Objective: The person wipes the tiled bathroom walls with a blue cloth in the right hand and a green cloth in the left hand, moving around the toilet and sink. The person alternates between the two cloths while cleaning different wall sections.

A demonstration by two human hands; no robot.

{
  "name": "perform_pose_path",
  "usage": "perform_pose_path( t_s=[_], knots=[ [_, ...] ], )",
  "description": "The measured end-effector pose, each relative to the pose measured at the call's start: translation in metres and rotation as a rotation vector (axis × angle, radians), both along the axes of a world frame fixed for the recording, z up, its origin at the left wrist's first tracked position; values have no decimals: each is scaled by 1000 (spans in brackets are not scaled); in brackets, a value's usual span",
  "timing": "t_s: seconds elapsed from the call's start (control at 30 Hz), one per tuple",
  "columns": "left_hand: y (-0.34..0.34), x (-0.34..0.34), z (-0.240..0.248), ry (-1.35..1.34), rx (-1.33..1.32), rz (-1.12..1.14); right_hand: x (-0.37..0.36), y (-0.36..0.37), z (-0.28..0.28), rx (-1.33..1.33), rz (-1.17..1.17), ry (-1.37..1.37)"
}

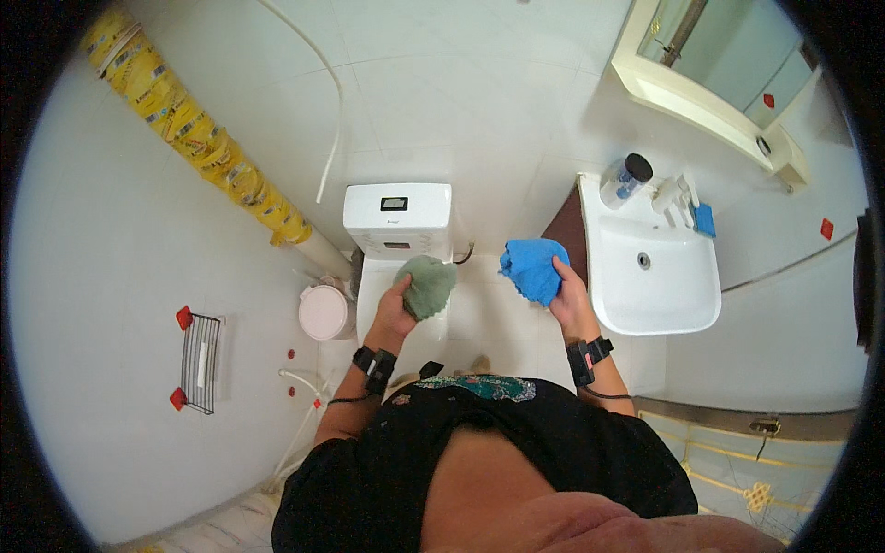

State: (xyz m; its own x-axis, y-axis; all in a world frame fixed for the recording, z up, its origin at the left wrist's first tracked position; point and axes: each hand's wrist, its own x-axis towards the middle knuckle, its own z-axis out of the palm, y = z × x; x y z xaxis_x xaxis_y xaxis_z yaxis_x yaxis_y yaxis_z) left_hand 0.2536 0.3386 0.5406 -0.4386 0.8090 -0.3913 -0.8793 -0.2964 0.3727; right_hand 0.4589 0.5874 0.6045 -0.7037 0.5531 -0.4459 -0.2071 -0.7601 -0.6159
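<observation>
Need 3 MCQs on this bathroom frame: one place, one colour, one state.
1. Where is the left hand?
A over the toilet
B in the sink
C on the mirror

2. What colour is the cloth in the right hand?
A red
B blue
C yellow

3. What state is the sink basin in?
A full of foam
B holding a cloth
C bare, drain showing

Answers:
1 A: it holds the green cloth above the white toilet.
2 B: the blue cloth is bunched in that hand.
3 C: the drain is uncovered.
</observation>
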Motion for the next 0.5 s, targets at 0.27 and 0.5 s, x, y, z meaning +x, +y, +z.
perform_pose_path(
  t_s=[0.27,0.5],
  knots=[
    [15,-42,17,112,-67,180,-17,34,14,38,130,45],
    [51,-105,34,292,37,355,-71,42,27,72,120,93]
  ],
)
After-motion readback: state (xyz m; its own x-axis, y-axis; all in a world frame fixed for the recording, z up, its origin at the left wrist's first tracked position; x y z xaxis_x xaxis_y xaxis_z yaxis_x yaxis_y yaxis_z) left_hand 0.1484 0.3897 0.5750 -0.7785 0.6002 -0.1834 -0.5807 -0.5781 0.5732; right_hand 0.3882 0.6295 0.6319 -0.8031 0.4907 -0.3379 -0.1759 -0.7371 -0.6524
